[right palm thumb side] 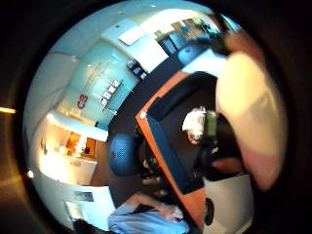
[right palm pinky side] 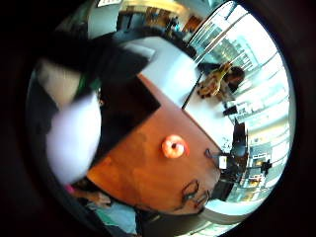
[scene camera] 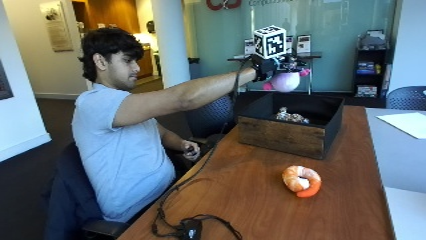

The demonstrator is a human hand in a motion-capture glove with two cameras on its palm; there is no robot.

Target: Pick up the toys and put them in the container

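Gloved right hand (scene camera: 269, 64), fingers curled around a pale round toy (scene camera: 286, 81), held directly above the open container (scene camera: 279, 134), while the orange toy (scene camera: 301, 180) lies on the tabletop (scene camera: 253, 200) nearer the person.

pink-white toy (scene camera: 286, 81), orange-white toy (scene camera: 301, 181); black container (scene camera: 291, 131)

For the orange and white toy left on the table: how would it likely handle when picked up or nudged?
The orange and white toy looks like a curled plush shrimp, so it is probably soft and light and would squash in a grip. It sits low and flat on the wooden table, so it seems unlikely to roll or tip. Its fabric looks easy to hold.
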